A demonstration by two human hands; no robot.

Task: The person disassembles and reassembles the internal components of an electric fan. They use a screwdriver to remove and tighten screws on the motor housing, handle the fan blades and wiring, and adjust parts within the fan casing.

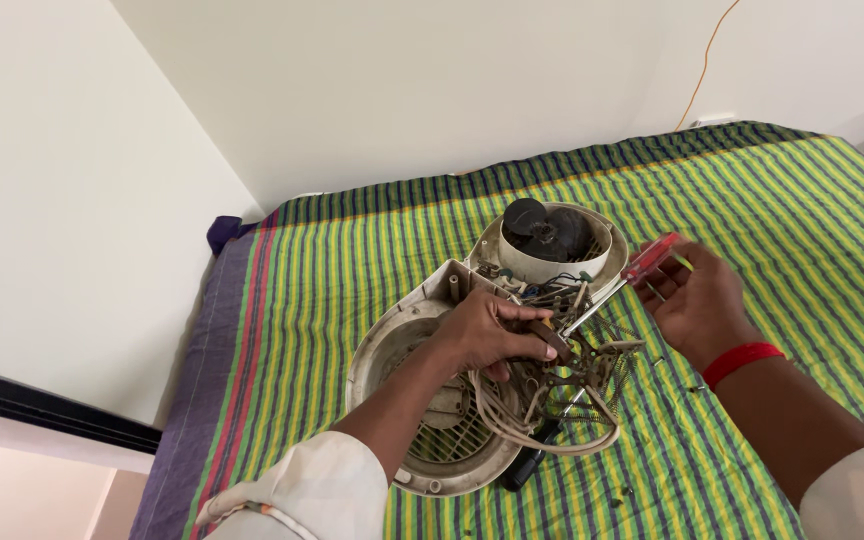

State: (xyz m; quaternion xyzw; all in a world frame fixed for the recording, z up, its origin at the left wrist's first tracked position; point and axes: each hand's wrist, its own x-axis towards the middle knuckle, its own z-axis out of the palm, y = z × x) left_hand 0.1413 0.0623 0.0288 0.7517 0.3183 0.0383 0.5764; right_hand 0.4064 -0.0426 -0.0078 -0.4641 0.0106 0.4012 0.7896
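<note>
Nearest are two pale sleeves, low in the picture. A black-handled tool lies on the striped bed cover, just beside the round grille shell of an opened-up heater.

The left hand rests on the middle of the heater. Its fingers are curled in and pinch a small brown part among the wires and metal springs. A loop of pale cord curls below that hand.

The right hand, with a red band on the wrist, holds a red-handled screwdriver. Its fingers wrap the red handle. The screwdriver lies long and slanted: handle up to the right, thin metal tip down to the left. The tip points at the brown part and sits just beside the left fingers. The left hand is nearer to that part; the right hand stays off to the right.

Farther back is the white fan housing with a dark fan wheel inside.

A few small screws lie near the right wrist. Far back, an orange wire runs up the plain wall. I see no labels or signs.
</note>
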